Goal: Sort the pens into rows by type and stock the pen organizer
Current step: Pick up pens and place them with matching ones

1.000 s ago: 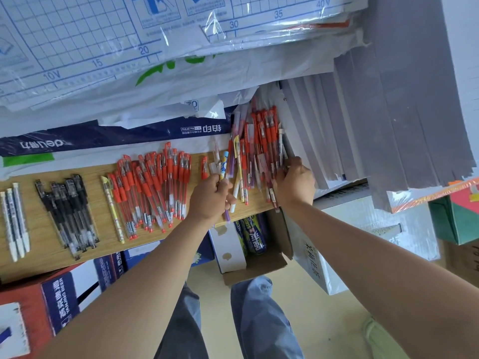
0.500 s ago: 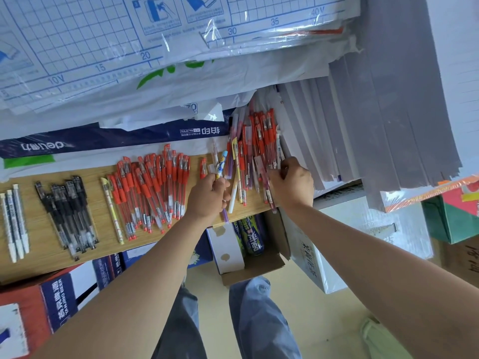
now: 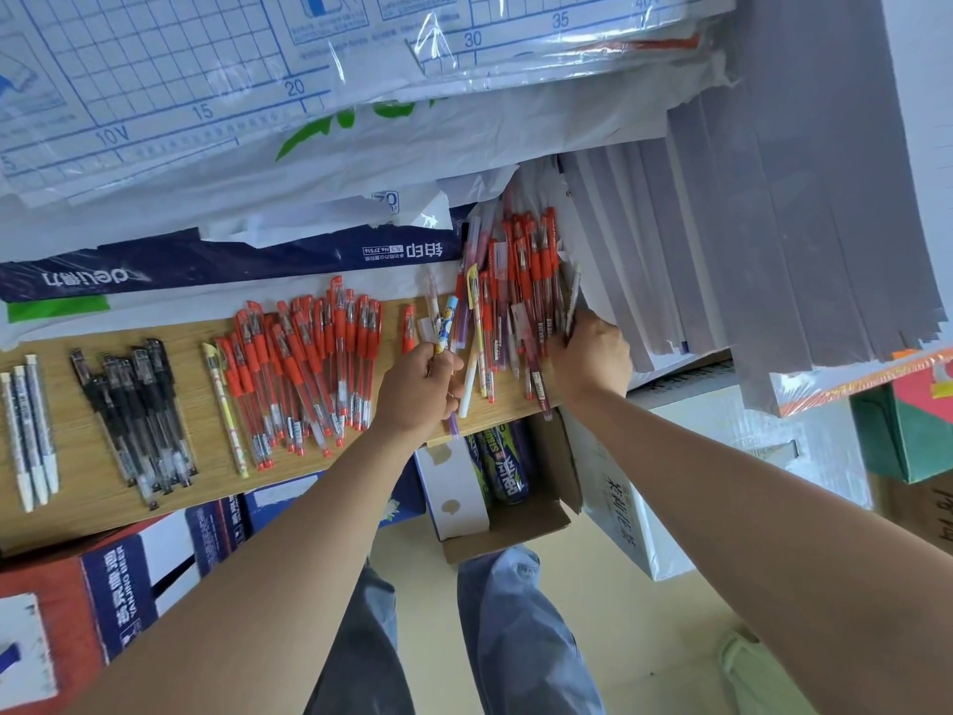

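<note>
On the wooden shelf (image 3: 93,498) lie sorted groups: white pens (image 3: 28,430) at far left, black pens (image 3: 136,415), one yellow patterned pen (image 3: 224,405) and a row of red pens (image 3: 304,374). At the right end is an unsorted pile of mostly red pens (image 3: 521,296). My left hand (image 3: 415,392) is shut on a few mixed pens, among them a blue cartoon-print pen (image 3: 447,322) and a purple one. My right hand (image 3: 590,361) grips a bunch of red pens at the pile's right edge.
Plastic-wrapped paper packs (image 3: 258,95) and grey sheet stacks (image 3: 773,198) overhang the shelf's back and right. Below the shelf stand cardboard boxes (image 3: 505,523), blue and red cartons (image 3: 118,585) and a white pack (image 3: 629,498). My legs are on the tan floor.
My left hand has shifted slightly with its pens. My right hand stays at the pile's right edge, fingers working among the red pens. The sorted groups have not moved.
</note>
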### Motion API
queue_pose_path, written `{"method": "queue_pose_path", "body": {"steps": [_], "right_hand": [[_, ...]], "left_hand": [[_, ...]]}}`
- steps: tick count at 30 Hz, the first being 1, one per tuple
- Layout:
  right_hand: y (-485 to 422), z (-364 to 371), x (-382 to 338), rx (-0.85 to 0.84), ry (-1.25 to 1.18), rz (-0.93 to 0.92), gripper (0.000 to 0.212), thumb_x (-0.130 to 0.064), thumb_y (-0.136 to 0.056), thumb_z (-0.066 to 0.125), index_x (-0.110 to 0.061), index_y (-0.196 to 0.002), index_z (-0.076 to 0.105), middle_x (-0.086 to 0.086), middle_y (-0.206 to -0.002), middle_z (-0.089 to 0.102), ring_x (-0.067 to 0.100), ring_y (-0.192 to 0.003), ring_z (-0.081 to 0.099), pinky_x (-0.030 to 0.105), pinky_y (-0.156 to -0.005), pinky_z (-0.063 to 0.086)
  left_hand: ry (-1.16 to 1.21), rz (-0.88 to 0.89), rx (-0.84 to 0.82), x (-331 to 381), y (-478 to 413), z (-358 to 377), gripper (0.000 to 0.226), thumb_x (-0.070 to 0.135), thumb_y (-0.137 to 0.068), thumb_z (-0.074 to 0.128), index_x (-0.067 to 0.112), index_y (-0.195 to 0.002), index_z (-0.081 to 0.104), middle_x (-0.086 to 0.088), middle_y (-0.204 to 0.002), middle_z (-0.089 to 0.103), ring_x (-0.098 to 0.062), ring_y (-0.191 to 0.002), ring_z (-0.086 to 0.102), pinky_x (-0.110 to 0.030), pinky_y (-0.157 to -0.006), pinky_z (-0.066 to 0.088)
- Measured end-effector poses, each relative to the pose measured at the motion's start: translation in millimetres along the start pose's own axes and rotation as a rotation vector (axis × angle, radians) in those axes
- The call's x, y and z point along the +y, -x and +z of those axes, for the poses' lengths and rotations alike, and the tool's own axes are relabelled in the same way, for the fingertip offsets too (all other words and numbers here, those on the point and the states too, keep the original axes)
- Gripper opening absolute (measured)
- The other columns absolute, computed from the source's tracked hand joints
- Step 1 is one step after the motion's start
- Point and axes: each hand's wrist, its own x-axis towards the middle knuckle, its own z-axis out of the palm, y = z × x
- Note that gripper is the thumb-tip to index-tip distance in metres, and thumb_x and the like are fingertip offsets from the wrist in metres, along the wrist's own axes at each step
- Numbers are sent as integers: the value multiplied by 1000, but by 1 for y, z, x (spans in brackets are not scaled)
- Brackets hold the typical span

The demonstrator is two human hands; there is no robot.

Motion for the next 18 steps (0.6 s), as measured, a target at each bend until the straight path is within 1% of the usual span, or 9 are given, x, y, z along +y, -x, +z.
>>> {"method": "queue_pose_path", "body": {"steps": [3,5,7,9,12,15,18], "right_hand": [[-2,3,-1,-20,31,11,18,-22,-94,53,-7,-100,61,10,-91,65,26,-78,62,33,-65,52],[-3,4,-1,-18,11,12,17,-20,-93,54,-8,-102,60,10,-89,65,26,-75,59,32,-64,52],[-4,4,1,-25,-19,7,19,-17,-92,55,-10,-108,60,11,-89,65,25,-72,55,30,-61,47],[-7,5,3,-62,-38,7,21,-19,-92,56,-9,-111,59,11,-92,66,24,-75,56,29,-63,44],[-12,7,4,-156,-67,32,25,-23,-92,60,-6,-111,57,11,-99,66,25,-85,62,28,-68,46],[-16,6,3,-206,-116,38,28,-23,-90,63,-7,-111,56,10,-101,68,26,-85,66,31,-72,54],[-18,3,3,-234,-103,9,30,-24,-89,66,-7,-111,57,8,-101,68,25,-87,68,29,-70,53]], "left_hand": [[17,1,-19,0,-1,0,24,18,-103,38,3,-96,55,-12,-70,57,-17,-52,48,-26,-49,38],[30,-2,-17,1,-2,-1,23,17,-103,39,3,-96,55,-13,-71,57,-17,-53,47,-26,-49,38],[41,-8,-12,1,-3,-2,23,18,-103,39,3,-96,56,-13,-72,57,-18,-53,47,-25,-49,38],[51,-15,-9,2,-5,-3,24,18,-103,39,2,-96,56,-13,-72,58,-18,-54,48,-26,-50,39],[40,-10,-15,3,-6,-2,23,18,-103,39,3,-97,56,-13,-72,58,-18,-55,49,-27,-50,41],[30,-2,-24,3,-8,0,22,17,-102,40,7,-92,56,-12,-70,60,-17,-53,51,-28,-51,43],[18,-13,-28,4,-9,1,22,16,-102,40,2,-96,56,-12,-70,63,-17,-53,53,-29,-52,45]]}}
